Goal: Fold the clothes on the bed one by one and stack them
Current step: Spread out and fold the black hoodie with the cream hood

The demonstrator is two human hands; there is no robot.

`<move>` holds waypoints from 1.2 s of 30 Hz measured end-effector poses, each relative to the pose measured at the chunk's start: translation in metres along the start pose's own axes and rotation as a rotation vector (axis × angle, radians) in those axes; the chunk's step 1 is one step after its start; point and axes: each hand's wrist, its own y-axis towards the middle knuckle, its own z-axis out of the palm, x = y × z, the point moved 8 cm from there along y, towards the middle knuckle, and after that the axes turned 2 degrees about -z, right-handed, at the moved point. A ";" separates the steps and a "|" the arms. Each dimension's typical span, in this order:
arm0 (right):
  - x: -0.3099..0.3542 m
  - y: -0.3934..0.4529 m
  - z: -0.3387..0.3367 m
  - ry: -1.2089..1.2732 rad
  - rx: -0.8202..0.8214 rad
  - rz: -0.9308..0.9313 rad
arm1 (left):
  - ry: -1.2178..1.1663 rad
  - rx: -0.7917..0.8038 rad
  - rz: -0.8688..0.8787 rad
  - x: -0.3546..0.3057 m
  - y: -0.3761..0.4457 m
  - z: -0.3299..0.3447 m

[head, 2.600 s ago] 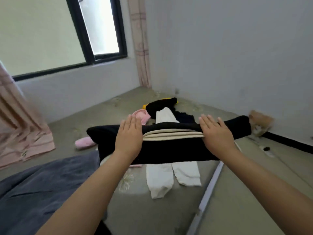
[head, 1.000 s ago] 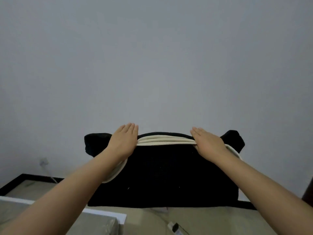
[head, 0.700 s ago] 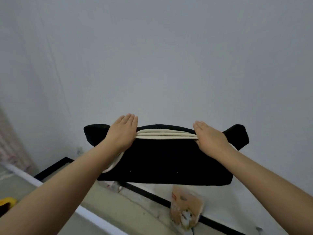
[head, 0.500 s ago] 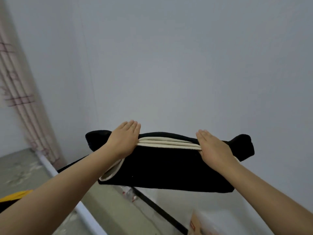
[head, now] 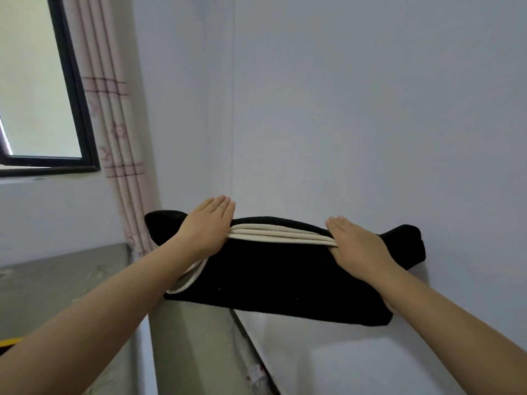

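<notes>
Aloft, folded black garment (head: 285, 269) with cream stripes (head: 281, 235) along its top edge, carried in the air before a pale wall (head: 356, 109), well above the bed (head: 57, 280) at lower left. Left hand (head: 205, 229) laid flat on the garment's left part, fingers straight and together, palm pressing the cloth; thumb hidden, so grip beneath cannot be told. Right hand (head: 356, 243) likewise flat on the right part, fingers straight, pointing away, thumb out of sight. Both bare forearms stretched forward. Garment's two ends sticking out past the hands, right end sagging a little lower. Cream loop showing at the lower left edge beside the left wrist. Window (head: 42, 89) with black frame at upper left, pinkish curtain (head: 117, 138) just beside it. Small yellow patch (head: 7, 342) at far left edge.
</notes>
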 end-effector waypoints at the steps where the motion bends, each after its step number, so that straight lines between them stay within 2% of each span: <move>1: 0.001 0.020 0.008 0.004 0.003 -0.031 | 0.013 0.024 -0.014 0.008 0.009 0.012; 8: 0.044 0.169 0.073 0.088 0.075 -0.288 | 0.042 0.133 -0.237 0.083 0.054 0.087; 13: 0.103 0.270 0.147 0.167 0.211 -0.507 | 0.096 0.250 -0.401 0.143 0.092 0.158; 17: 0.154 0.343 0.181 0.244 0.194 -0.648 | 0.125 0.310 -0.507 0.197 0.112 0.199; 21: 0.222 0.414 0.225 0.348 0.192 -0.760 | 0.159 0.443 -0.598 0.250 0.109 0.262; 26: 0.340 0.482 0.282 0.420 0.252 -0.959 | 0.170 0.615 -0.691 0.326 0.092 0.348; 32: 0.475 0.572 0.353 0.457 0.351 -1.019 | 0.152 0.718 -0.710 0.445 0.109 0.448; 36: 0.541 0.627 0.375 0.448 0.282 -1.046 | 0.124 0.766 -0.742 0.515 0.120 0.501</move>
